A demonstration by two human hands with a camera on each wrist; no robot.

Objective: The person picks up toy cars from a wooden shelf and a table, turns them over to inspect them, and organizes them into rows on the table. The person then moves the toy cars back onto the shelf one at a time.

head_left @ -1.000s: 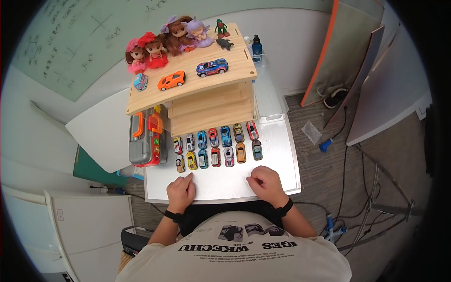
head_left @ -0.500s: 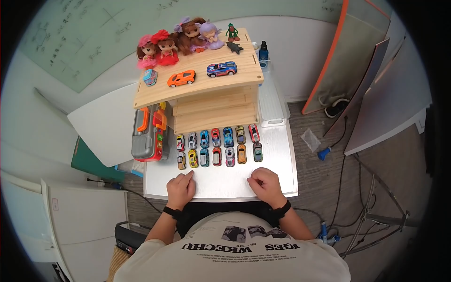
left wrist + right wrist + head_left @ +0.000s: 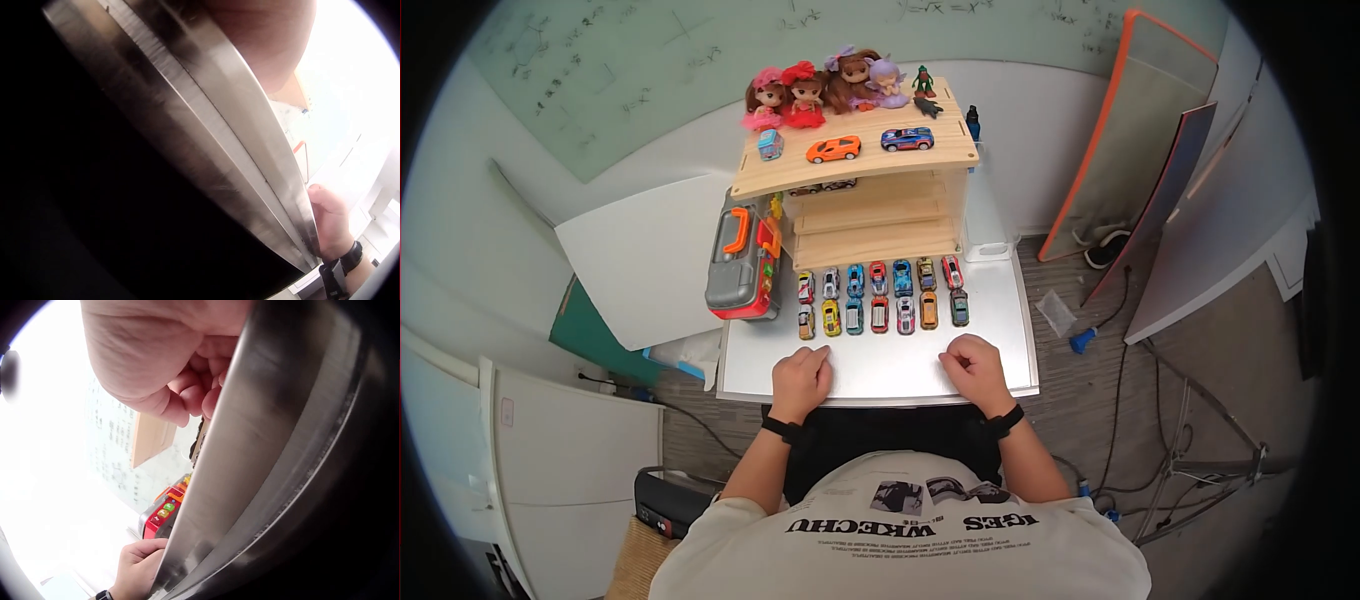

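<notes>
My left hand [image 3: 802,378] rests at the near edge of the silver table [image 3: 890,376], its fingers loosely curled and holding nothing. On the right, my other hand [image 3: 974,370] rests the same way; the right wrist view shows its fingers [image 3: 187,394] bent inward with nothing between them. Beyond both hands, small toy cars stand in two rows, among them a yellow car [image 3: 831,317], an orange-yellow car [image 3: 928,309] and a dark green car [image 3: 960,307]. The left hand lies nearest the yellow car, with a strip of tabletop between.
Behind the cars stands a wooden shelf [image 3: 865,172]. On its top are dolls [image 3: 804,98], an orange car [image 3: 834,149], a blue car [image 3: 908,139] and a green figure [image 3: 924,81]. A grey-red toy case [image 3: 735,260] stands left, a clear tray [image 3: 988,215] right.
The head view has shifted, so the shelf appears farther right and lower, and cars inside it now show. Both hands stay resting at the table edge.
</notes>
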